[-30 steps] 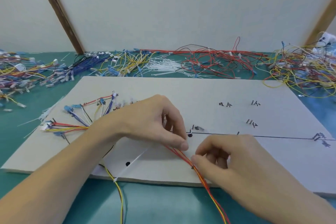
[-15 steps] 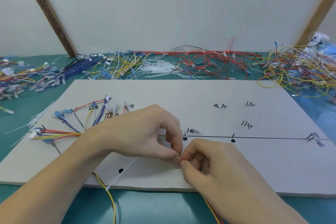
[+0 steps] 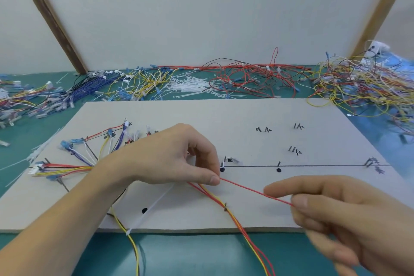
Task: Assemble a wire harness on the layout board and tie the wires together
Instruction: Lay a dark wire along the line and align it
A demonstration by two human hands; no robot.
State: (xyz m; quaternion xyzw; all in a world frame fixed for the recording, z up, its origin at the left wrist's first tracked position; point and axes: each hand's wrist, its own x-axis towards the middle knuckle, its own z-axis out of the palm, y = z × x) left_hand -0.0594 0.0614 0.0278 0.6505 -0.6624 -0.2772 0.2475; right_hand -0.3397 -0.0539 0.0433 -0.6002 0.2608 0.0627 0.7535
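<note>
A pale layout board (image 3: 246,114) lies on the green table, marked with a black line, dots and handwritten labels. A fan of coloured wires (image 3: 74,163) with blue and white connectors spreads over its left part. My left hand (image 3: 170,159) rests on the board and pinches the wire bundle between thumb and forefinger near a black dot. My right hand (image 3: 340,215) pinches one red wire (image 3: 255,191), drawn taut to the right from my left fingertips. Red and yellow wires (image 3: 244,224) trail off the board's front edge. A white cable tie (image 3: 152,206) lies beneath my left wrist.
Heaps of loose wires line the table's back: blue and yellow ones (image 3: 112,87), red ones (image 3: 253,78) and a tangled pile (image 3: 367,89) at right. A bunch of white cable ties (image 3: 190,85) lies between them. Wooden struts lean against the white wall.
My right hand has pulled a single red wire out of the bundle and moved right with it, away from my left fingertips. My left hand stays put on the bundle.
</note>
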